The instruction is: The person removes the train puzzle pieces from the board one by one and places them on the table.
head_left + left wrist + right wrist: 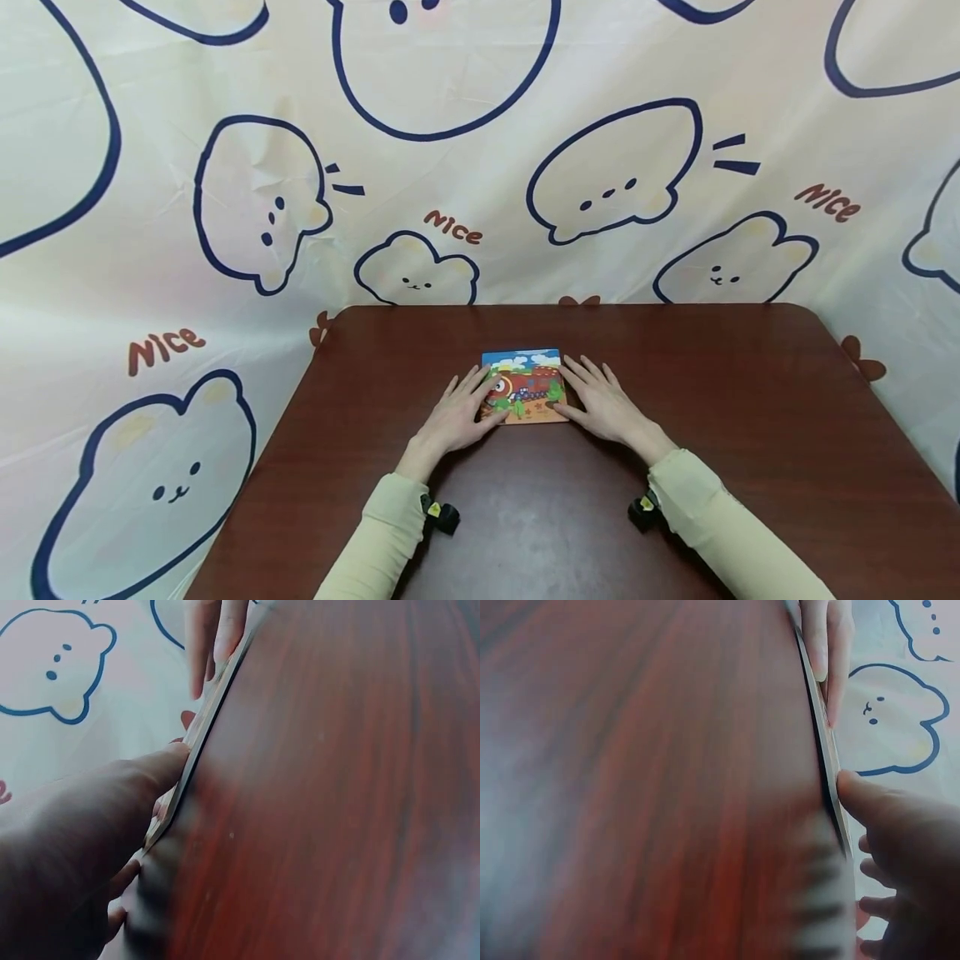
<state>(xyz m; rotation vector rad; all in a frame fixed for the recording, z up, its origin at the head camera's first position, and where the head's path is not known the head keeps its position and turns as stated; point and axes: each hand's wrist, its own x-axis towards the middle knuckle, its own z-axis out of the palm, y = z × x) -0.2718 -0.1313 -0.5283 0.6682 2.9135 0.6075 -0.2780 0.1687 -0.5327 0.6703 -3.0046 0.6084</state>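
Observation:
A thin square picture board (531, 385) lies flat on the brown table, printed with blue sky, clouds, a red cartoon figure and green plants on orange ground. My left hand (456, 417) rests over its left edge, fingers extended and thumb at the lower left corner. On the opposite side my right hand (606, 407) touches the right edge with straight, spread fingers, its thumb near the lower right corner. Both wrist views catch the board's side (196, 746) nearly edge-on, with a thumb (866, 796) against it in the right one.
The dark brown tabletop (360, 417) reaches back to a pale cloth (495, 183) with blue-outlined cartoon animals. Below each hand, a small black device, one at the left wrist (442, 515) and one at the right wrist (643, 510), hangs by the sleeve cuff.

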